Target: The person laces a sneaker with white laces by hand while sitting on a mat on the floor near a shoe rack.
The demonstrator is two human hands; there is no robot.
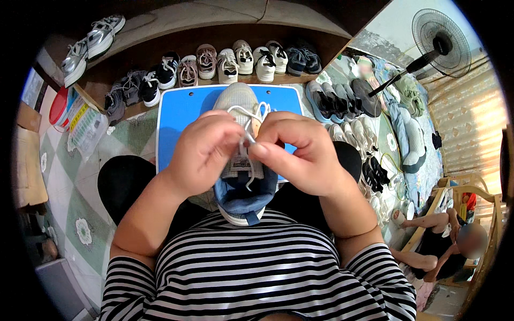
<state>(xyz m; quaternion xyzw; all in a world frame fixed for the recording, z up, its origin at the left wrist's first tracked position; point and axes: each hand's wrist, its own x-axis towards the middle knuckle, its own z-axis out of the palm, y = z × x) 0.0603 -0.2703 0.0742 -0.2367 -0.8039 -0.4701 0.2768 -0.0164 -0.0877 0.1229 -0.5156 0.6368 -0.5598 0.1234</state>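
A light grey sneaker (235, 97) with a dark blue lining stands on a blue board with a white rim (176, 107), its toe pointing away from me and its heel toward my body. White shoelaces (248, 179) loop over its tongue, and one loose end hangs toward the collar. Above the laces, my right hand (300, 150) pinches a lace between thumb and forefinger. My left hand (206, 150) is curled beside it at the same lace, its fingers blurred and partly turned away. Both hands cover the sides of the shoe's middle.
Several shoes (227, 67) line a low shelf beyond the board, and a silver pair (101, 37) rests higher at left. More shoes (353, 134) stand on the floor at right, near a fan (440, 43). A person (439, 241) sits at lower right. A red bucket (59, 107) is at left.
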